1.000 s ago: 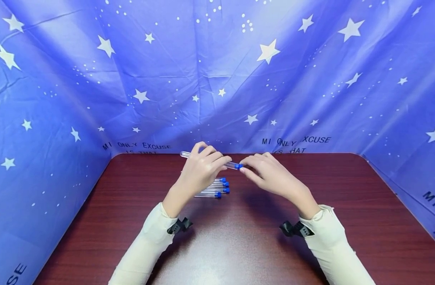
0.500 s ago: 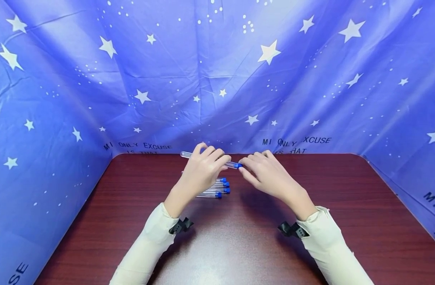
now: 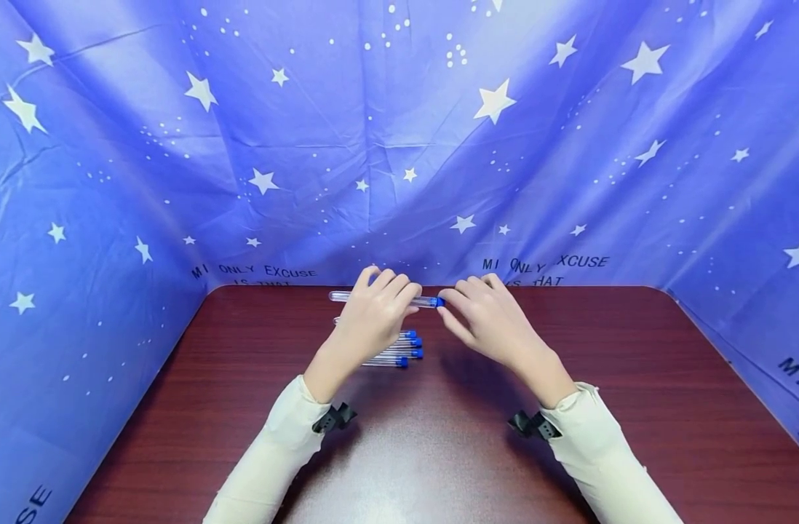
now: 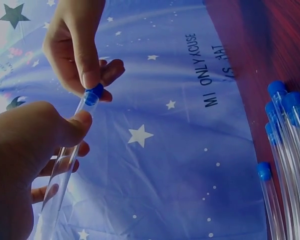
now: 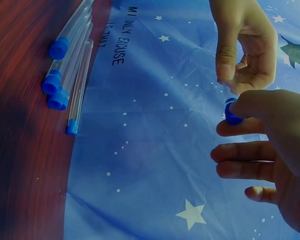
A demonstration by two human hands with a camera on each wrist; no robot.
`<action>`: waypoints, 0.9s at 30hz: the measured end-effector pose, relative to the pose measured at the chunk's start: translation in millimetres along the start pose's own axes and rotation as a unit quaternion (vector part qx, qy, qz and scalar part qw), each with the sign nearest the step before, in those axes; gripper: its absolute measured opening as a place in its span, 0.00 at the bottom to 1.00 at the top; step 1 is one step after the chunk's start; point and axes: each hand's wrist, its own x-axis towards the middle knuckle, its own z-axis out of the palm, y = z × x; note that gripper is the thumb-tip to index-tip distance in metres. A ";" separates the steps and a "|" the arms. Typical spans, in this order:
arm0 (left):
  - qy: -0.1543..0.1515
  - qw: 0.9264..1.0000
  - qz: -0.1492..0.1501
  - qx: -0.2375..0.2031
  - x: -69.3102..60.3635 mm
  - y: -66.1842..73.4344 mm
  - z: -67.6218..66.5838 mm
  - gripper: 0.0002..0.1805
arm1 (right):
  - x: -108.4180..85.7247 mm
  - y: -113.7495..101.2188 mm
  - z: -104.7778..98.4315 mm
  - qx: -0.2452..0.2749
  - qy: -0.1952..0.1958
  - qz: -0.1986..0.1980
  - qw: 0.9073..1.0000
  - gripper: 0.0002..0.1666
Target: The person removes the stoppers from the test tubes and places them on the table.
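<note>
Above the far part of the table, a clear test tube (image 3: pixel 338 296) is held nearly level between both hands. My left hand (image 3: pixel 373 313) grips its glass body, thumb on one side and fingers on the other, as the left wrist view shows. At the tube's right end, my right hand (image 3: pixel 487 320) pinches the blue cap (image 4: pixel 94 92) between thumb and index finger. The cap sits at the tube's mouth; how tightly it is seated, I cannot tell. Several more capped test tubes (image 5: pixel 70 65) lie side by side on the table, partly hidden by my left hand in the head view.
A dark red wooden table (image 3: pixel 399 451) with rounded far corners lies beneath. Blue cloth (image 3: pixel 386 131) printed with stars and lettering stands along its back and sides. Black wrist cameras (image 3: pixel 334 418) are strapped at both sleeve cuffs.
The held tube has turned from a slight slant to almost level, its left end dropping a little. Both hands keep their hold and stay in nearly the same place.
</note>
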 end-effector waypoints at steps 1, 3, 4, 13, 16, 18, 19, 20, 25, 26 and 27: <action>0.000 1.000 0.000 0.001 -0.1 -0.1 0.3 0.08 | 0.1 0.1 0.8 -0.003 0.008 -0.005 1.000 0.12; -0.002 1.000 -0.002 0.000 -0.3 -0.3 0.1 0.07 | 0.4 -0.1 2.3 -0.011 0.020 -0.013 1.000 0.12; -0.003 1.000 -0.002 0.003 -0.5 -0.5 0.3 0.07 | 0.6 -0.4 2.9 -0.015 0.024 -0.016 0.999 0.12; -0.028 1.000 -0.001 -0.005 -2.1 -1.3 -0.3 0.06 | 2.3 -0.2 3.4 -0.047 0.030 -0.038 0.998 0.11; -0.035 0.999 0.003 -0.010 -2.5 -1.7 -0.2 0.06 | 3.0 1.9 3.6 -0.055 0.026 -0.052 0.997 0.11; -0.040 0.999 0.007 -0.013 -3.2 -1.8 0.1 0.06 | 3.2 3.2 3.8 -0.060 0.020 -0.062 0.996 0.10; -0.043 0.999 0.008 -0.015 -3.6 -1.9 0.5 0.06 | 3.3 3.7 3.8 -0.062 0.016 -0.066 0.996 0.10; -0.045 0.999 0.010 -0.017 -4.2 -2.0 1.1 0.06 | 3.3 4.1 3.7 -0.064 0.012 -0.070 0.995 0.10; -0.054 0.998 0.019 -0.025 -7.6 -0.9 4.9 0.06 | 1.8 5.1 4.4 -0.064 -0.008 -0.081 0.995 0.09; -0.056 0.998 0.021 -0.026 -8.3 -0.4 6.1 0.06 | 1.1 5.2 4.7 -0.063 -0.011 -0.083 0.994 0.09; -0.059 0.998 0.022 -0.027 -9.0 0.3 7.0 0.06 | 0.2 5.4 5.2 -0.063 -0.012 -0.084 0.994 0.09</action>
